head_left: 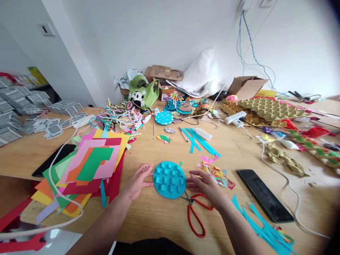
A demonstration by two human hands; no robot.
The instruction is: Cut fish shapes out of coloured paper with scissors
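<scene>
A round blue paper disc (169, 180) with rows of small raised paper loops lies on the table in front of me. My left hand (138, 180) is at its left edge, fingers spread and the tips at or very near the rim. On the opposite side my right hand (204, 185) has its fingers stretched out toward the rim; whether they touch it I cannot tell. Red-handled scissors (196, 209) rest on the table below my right hand, their blades pointing toward the disc.
Coloured paper sheets (92, 163) are stacked at left. Blue paper strips (200, 140) lie beyond the disc, more blue strips (268, 230) at lower right. A black phone (265, 194) sits right of my right hand, beside a white cable (292, 198). Egg trays (273, 108) stand farther back.
</scene>
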